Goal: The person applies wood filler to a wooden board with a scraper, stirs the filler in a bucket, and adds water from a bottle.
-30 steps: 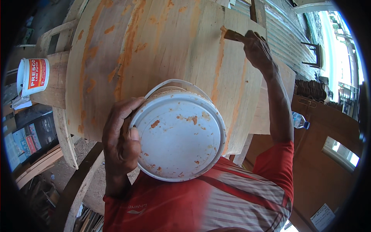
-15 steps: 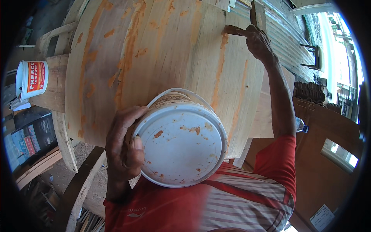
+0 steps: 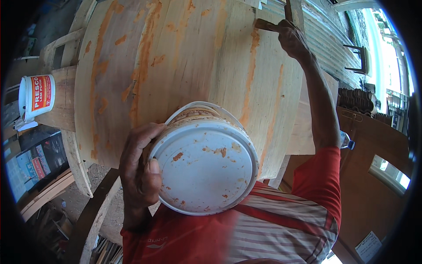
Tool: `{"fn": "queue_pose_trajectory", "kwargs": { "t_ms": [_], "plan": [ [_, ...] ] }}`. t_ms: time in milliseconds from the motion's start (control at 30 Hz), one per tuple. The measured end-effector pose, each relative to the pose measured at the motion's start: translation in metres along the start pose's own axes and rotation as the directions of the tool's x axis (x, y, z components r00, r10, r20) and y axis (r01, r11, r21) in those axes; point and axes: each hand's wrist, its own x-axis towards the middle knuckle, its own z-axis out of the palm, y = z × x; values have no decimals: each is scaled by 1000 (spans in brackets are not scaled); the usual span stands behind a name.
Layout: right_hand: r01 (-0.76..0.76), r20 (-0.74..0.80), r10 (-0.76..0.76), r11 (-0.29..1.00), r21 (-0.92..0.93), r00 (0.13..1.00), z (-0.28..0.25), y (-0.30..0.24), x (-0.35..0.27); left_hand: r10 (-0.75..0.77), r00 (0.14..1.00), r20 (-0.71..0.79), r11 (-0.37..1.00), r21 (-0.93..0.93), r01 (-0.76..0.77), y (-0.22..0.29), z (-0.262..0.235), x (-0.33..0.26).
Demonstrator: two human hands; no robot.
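Note:
My left hand (image 3: pixel 140 171) grips the rim of a white plastic bucket (image 3: pixel 204 171), thumb on the round flat face turned toward me and fingers along its side. Orange-brown filler specks that face, and the bucket's wire handle (image 3: pixel 211 104) arches on the far side. Far off to the right, my right hand (image 3: pixel 293 42) is closed on a flat putty knife (image 3: pixel 266 25). Its blade rests at the upper end of an orange filler streak (image 3: pixel 251 66) on a pale wooden panel (image 3: pixel 189 83). More filler bands run along the panel's seams.
A white bucket with a red label (image 3: pixel 37 94) stands at the left on a wooden support (image 3: pixel 66 99). Right of the panel are corrugated sheets (image 3: pixel 323 48), a plastic bottle (image 3: pixel 347 141) and a brown door-like board (image 3: pixel 360 189). Timber pieces (image 3: pixel 48 193) lie at lower left.
The view has shifted slightly. My right hand and the putty knife appear a little higher in the picture, still at the streak's upper end. My left hand keeps its hold on the bucket.

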Motion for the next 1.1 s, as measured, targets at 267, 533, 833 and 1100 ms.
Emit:
{"fn": "queue_pose_trajectory", "kwargs": {
  "t_ms": [267, 533, 833, 1100],
  "plan": [
    [3, -31, -1, 999, 53, 1000, 14, 14, 7, -48, 999, -21, 998, -49, 47, 1, 6, -1],
    [-60, -70, 61, 998, 20, 996, 24, 13, 16, -43, 999, -9, 997, -57, 43, 1, 3, 2],
    [-85, -125, 74, 992, -88, 989, 29, 21, 19, -32, 999, 7, 999, -32, 32, 0, 1, 5],
    [-115, -104, 107, 991, -69, 989, 32, 15, 23, -5, 1000, 12, 999, -49, 5, -3, 2, 7]
  ]
}}
